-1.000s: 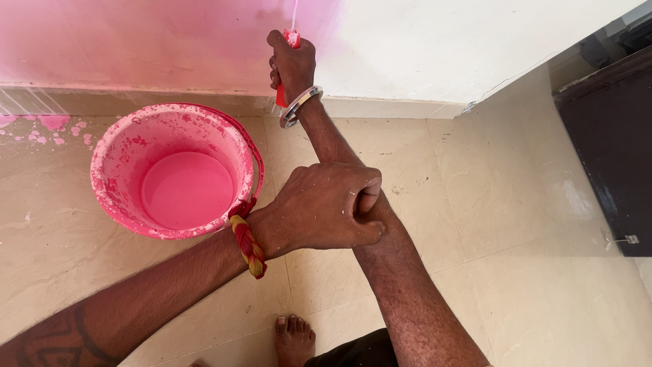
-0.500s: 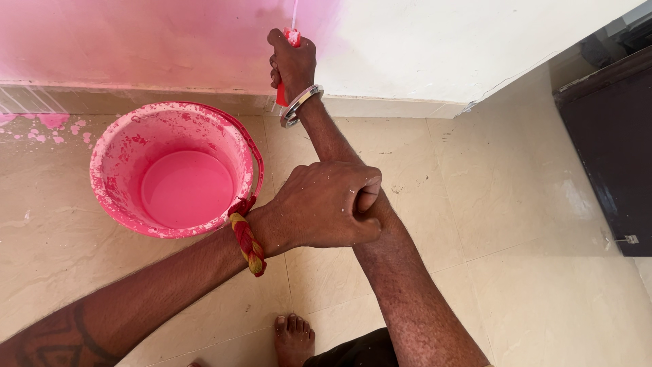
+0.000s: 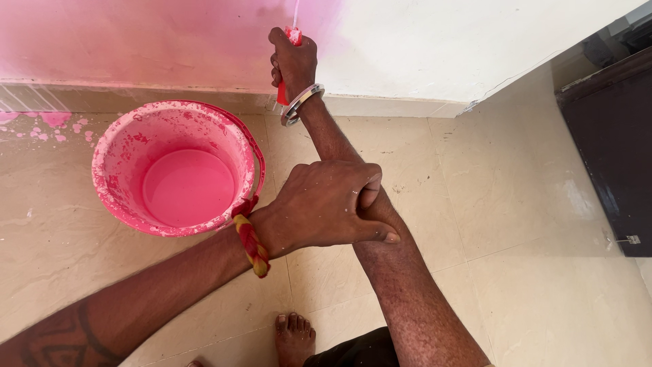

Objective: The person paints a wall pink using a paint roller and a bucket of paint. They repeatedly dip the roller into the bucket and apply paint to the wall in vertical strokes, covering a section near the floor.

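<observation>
- At nine o'clock, pink paint splashes (image 3: 51, 126) dot the beige tiled floor (image 3: 530, 224) below the pink-painted wall (image 3: 136, 34).
- Toward ten o'clock stands a round pink plastic bucket (image 3: 112, 146), spattered inside and out, with pink paint pooled in its bottom; its rim lies just beside the left wrist.
- The left hand (image 3: 326, 204) sits at the centre, a red-and-yellow braided thread band (image 3: 251, 241) on its wrist; its grip is clenched around the right forearm (image 3: 380, 258), thumb over the top, fingers wrapped beneath.
- At twelve o'clock the right hand (image 3: 293, 61) reaches to the wall, its grip closed tight on a red-handled painting tool (image 3: 292, 37); only the handle's ends show above and below the fist, and a thin stem rises out of view.
- A silver metal bangle (image 3: 302, 103) circles the right wrist.
- At six o'clock a bare foot (image 3: 293, 336) rests on the floor.
- From one o'clock the wall turns white (image 3: 441, 41).
- At three o'clock stands a dark brown door (image 3: 611, 149).
</observation>
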